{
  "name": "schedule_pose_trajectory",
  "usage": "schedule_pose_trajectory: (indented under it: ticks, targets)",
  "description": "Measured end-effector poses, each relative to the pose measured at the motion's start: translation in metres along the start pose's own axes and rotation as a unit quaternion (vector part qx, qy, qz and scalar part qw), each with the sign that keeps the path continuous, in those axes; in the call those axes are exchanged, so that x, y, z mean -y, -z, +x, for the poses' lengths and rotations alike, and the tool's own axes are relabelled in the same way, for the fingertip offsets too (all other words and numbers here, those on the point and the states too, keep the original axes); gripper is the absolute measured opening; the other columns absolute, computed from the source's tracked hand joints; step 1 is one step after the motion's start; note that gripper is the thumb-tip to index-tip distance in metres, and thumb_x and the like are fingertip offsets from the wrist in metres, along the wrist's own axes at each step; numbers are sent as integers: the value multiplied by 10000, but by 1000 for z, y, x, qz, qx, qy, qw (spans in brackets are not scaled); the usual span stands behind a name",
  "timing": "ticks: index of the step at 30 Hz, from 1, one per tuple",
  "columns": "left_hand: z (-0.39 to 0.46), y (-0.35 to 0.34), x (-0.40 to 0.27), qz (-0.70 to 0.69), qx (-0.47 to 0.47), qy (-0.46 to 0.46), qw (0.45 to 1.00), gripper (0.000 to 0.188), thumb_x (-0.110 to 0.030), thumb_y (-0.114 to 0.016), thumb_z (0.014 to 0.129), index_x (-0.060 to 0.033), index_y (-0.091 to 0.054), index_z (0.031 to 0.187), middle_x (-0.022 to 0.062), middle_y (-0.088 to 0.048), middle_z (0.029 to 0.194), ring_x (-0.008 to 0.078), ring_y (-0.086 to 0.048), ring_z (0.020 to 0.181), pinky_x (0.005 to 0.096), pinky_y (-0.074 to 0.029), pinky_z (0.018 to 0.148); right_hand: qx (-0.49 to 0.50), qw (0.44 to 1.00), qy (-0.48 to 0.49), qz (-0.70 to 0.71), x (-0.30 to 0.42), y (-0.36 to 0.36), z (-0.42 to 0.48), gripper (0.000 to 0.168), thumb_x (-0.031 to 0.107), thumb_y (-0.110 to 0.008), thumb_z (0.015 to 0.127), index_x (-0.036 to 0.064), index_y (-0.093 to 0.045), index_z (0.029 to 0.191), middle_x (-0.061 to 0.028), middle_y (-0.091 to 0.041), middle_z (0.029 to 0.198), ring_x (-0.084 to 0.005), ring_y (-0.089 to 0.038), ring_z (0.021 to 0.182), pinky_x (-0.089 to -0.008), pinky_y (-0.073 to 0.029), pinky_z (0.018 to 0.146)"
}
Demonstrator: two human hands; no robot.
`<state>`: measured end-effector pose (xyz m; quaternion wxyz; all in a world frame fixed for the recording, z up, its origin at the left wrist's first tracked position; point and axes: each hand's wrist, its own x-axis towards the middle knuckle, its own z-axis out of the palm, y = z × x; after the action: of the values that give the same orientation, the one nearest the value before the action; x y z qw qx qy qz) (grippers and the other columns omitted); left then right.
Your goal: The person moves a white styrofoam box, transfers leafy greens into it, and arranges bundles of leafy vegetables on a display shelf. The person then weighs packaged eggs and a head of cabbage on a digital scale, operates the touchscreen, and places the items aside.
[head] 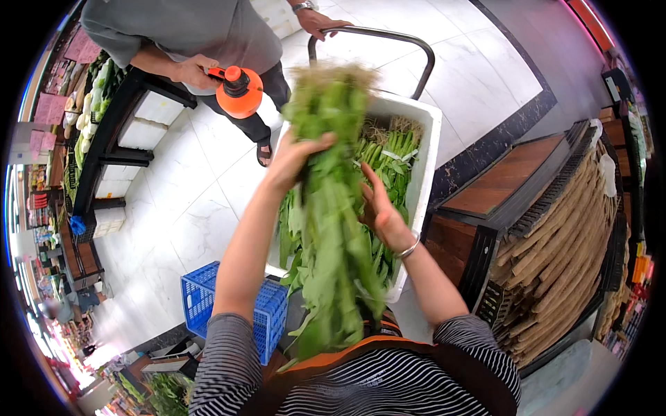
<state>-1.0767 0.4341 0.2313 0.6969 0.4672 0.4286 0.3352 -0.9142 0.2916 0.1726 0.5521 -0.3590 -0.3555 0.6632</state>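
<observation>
A large bunch of long leafy greens (pixel 333 208) with roots at its top hangs in front of me, blurred near the roots. My left hand (pixel 296 156) grips its left side, thumb across the stems. My right hand (pixel 382 208), a bracelet on its wrist, is at the bunch's right side with fingers apart; whether it touches the leaves cannot be told. Behind and below is a white foam box (pixel 429 156) holding more greens (pixel 398 156), some tied with a pale band.
A co-worker holds an orange spray bottle (pixel 240 93) and a metal cart handle (pixel 426 57). A blue plastic crate (pixel 270 312) stands at lower left. To the right is a wooden display stand (pixel 504 177) with long brown roots (pixel 562 260). Vegetable shelves (pixel 99 145) line the left.
</observation>
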Motion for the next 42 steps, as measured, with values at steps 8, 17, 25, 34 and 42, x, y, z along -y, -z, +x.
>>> schedule_pose_trajectory:
  ticks: [8,17,25,34,42]
  targets:
    - [83,-69,119,503,-184,-81,841,1145,-444,-831,592,59,-197,1402,312,-322,1326,393,-370,1200,417,-327,1013,-272,920,-144,-243,-88,131,10,877,336,-725,735,-47,-273,1383,-190,-500,1266,-285,-519,1133,-359,-431,929]
    - [96,51,164,650,-148,-35,744,1349,-634,-806,458,106,-169,1389,275,-451,1268,394,-426,1184,390,-371,999,-366,774,-192,-480,-155,142,25,1008,487,-784,621,-68,-323,1326,-295,-499,1209,-409,-505,1105,-452,-418,925]
    - [65,-18,151,638,-175,4,750,880,-250,-747,542,121,-391,1256,182,-564,1042,272,-526,970,384,-419,840,-411,767,-132,-475,-173,139,30,473,328,-756,738,-52,-641,996,-189,-672,964,-303,-626,776,-382,-505,747]
    - [75,49,195,619,-119,63,774,1057,-428,-806,595,35,-283,1388,246,-382,1324,374,-343,1249,460,-289,1031,-328,825,-206,-411,-173,211,18,649,328,-774,734,-167,-542,1084,-223,-628,1041,-282,-592,812,-383,-502,756]
    - [-167,121,174,357,-284,-316,832,284,-236,-673,779,-96,-671,1026,119,-521,1239,355,-402,1239,437,-347,1030,-173,612,140,-759,-121,30,20,559,399,-535,900,-34,-492,1250,-219,-563,1190,-369,-553,1019,-433,-427,873]
